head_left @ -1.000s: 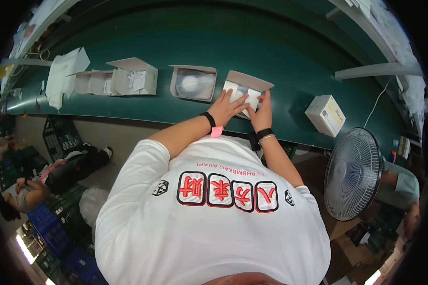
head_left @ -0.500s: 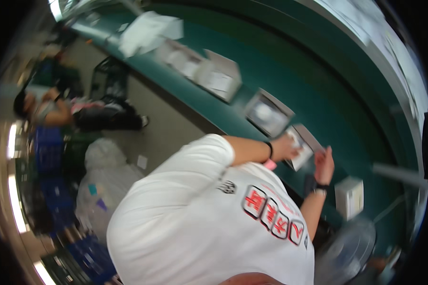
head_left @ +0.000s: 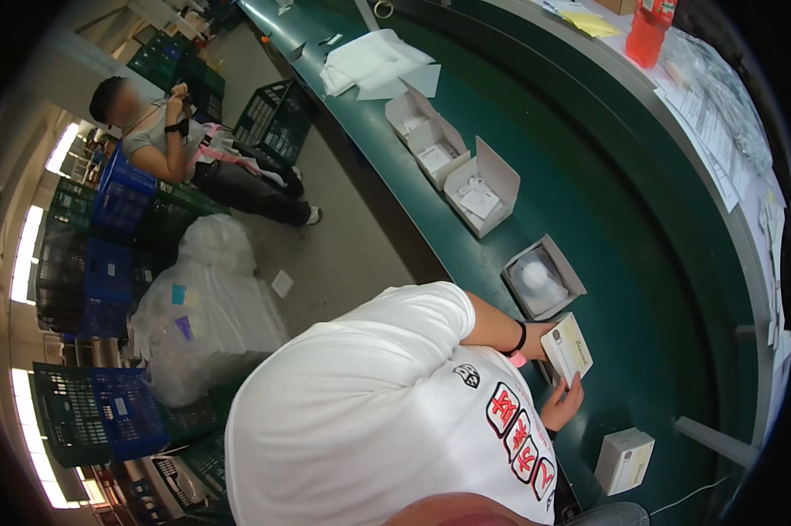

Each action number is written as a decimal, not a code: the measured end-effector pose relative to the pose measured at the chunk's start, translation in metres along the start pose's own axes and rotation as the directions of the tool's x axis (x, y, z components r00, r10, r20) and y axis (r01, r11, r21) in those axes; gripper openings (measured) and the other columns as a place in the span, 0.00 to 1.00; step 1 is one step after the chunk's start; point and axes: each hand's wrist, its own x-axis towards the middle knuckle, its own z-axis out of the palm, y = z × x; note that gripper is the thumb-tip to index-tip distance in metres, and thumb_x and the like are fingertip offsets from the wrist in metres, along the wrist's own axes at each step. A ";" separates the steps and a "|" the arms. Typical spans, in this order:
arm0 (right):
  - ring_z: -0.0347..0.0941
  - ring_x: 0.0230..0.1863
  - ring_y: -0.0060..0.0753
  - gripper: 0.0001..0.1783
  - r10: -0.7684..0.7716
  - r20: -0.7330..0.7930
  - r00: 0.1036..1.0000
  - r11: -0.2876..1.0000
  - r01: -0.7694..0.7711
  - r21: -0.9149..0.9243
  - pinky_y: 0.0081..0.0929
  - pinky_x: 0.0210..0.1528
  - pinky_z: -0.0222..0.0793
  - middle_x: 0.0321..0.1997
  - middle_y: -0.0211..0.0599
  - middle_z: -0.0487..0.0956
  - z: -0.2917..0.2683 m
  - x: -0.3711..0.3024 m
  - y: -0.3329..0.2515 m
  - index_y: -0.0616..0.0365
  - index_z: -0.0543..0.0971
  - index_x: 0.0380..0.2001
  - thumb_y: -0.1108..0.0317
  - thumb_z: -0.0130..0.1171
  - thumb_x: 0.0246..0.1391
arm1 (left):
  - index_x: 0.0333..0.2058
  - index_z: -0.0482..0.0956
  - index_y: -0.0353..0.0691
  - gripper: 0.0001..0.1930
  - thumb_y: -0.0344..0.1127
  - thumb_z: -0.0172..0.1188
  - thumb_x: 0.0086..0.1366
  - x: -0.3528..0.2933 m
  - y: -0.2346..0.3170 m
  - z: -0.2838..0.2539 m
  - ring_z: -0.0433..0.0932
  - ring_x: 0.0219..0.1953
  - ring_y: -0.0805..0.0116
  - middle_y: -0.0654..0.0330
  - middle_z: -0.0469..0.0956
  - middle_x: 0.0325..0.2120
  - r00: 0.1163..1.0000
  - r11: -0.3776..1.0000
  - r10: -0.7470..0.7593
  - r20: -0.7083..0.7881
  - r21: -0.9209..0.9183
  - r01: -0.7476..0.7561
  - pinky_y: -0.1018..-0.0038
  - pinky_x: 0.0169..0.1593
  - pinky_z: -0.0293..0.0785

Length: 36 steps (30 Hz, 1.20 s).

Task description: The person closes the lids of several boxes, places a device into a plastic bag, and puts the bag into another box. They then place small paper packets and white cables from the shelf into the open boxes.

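Note:
A small white-and-cream carton (head_left: pixel 567 348) with a closed, printed lid is at my hands beside the bench edge. My left hand (head_left: pixel 536 340) grips its left side, the fingers partly hidden behind it. At the near lower side, my right hand (head_left: pixel 563 404) has its fingertips on the carton's edge, holding it from there. Just beyond my left hand stands an open carton (head_left: pixel 543 279) with a white rounded object inside. Farther up the bench, another open carton (head_left: pixel 481 198) holds a white card and small white parts. One more closed carton (head_left: pixel 624 462) stands to the right of my right hand.
The green conveyor-like bench (head_left: pixel 606 237) also bears another open carton (head_left: pixel 428 140) and white sheets (head_left: pixel 378 63). A red bottle (head_left: pixel 650 33) and papers lie on the far ledge. At left are stacked crates (head_left: pixel 119 408), a plastic-wrapped pile (head_left: pixel 207 316) and a standing person (head_left: pixel 185 149).
The carton's lid, raised and held by my right hand before, is now down. My right hand has moved to the carton's lower edge. The view has shifted and sharpened.

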 end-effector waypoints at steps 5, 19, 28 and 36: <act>0.71 0.47 0.63 0.23 0.008 -0.065 0.998 0.999 -0.012 -0.053 0.49 0.52 0.67 0.47 0.58 0.77 0.015 -0.021 0.004 0.66 0.72 0.59 0.72 0.58 0.61 | 0.60 0.68 0.40 0.26 0.36 0.59 0.64 -0.018 0.057 -0.066 0.70 0.60 0.54 0.51 0.70 0.59 0.935 0.948 -0.311 0.170 0.127 0.293 0.62 0.64 0.65; 0.73 0.49 0.61 0.23 0.031 -0.112 0.993 0.996 -0.041 -0.085 0.48 0.54 0.68 0.51 0.56 0.78 0.022 -0.039 0.019 0.66 0.74 0.57 0.69 0.60 0.60 | 0.56 0.73 0.42 0.30 0.40 0.67 0.54 -0.021 0.065 -0.044 0.63 0.64 0.51 0.50 0.69 0.59 0.923 0.668 0.269 0.275 0.637 -0.384 0.54 0.65 0.61; 0.77 0.48 0.53 0.24 0.103 -0.225 0.969 0.991 -0.120 -0.060 0.41 0.50 0.74 0.45 0.48 0.81 0.020 -0.027 0.015 0.59 0.78 0.52 0.68 0.68 0.52 | 0.62 0.67 0.40 0.35 0.39 0.68 0.57 0.006 0.061 -0.057 0.59 0.67 0.43 0.46 0.59 0.67 0.955 0.912 0.042 0.293 0.379 -0.156 0.56 0.69 0.58; 0.77 0.48 0.51 0.24 0.181 -0.315 0.931 0.981 -0.195 -0.011 0.40 0.50 0.74 0.45 0.45 0.82 0.032 -0.038 0.010 0.58 0.78 0.52 0.69 0.69 0.50 | 0.64 0.66 0.43 0.34 0.41 0.66 0.59 -0.002 0.042 -0.043 0.52 0.70 0.45 0.49 0.58 0.68 0.946 0.775 0.024 0.323 0.592 -0.222 0.57 0.70 0.58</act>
